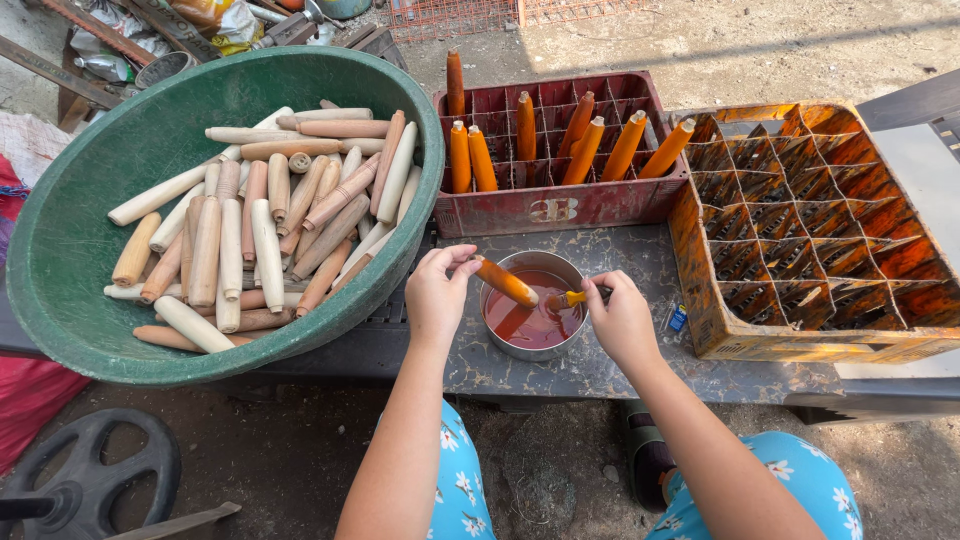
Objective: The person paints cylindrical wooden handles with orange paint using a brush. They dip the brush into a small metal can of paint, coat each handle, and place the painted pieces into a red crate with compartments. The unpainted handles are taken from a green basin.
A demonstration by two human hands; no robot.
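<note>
Hands over metal bowl (497, 330) of orange-red stain on bench. Our left hand (436, 296) pinches wooden handle (506, 281), stained orange, tilted across bowl rim. Our right hand (621, 320) grips small brush (570, 298), bristles touching handle tip. Green basin (70, 250) of bare wooden handles at left; red crate (545, 205) behind bowl holds stained ones upright; orange crate (700, 290) at right.

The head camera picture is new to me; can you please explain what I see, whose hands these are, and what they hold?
The camera sits on a person's head and looks down at their own two bare hands. The left hand holds an orange-coated wooden handle over a metal bowl of reddish liquid. The right hand holds a small brush. To the left, a green basin holds plain wooden handles. Behind, a red crate holds coated handles upright. An orange crate stands on the right.
</note>
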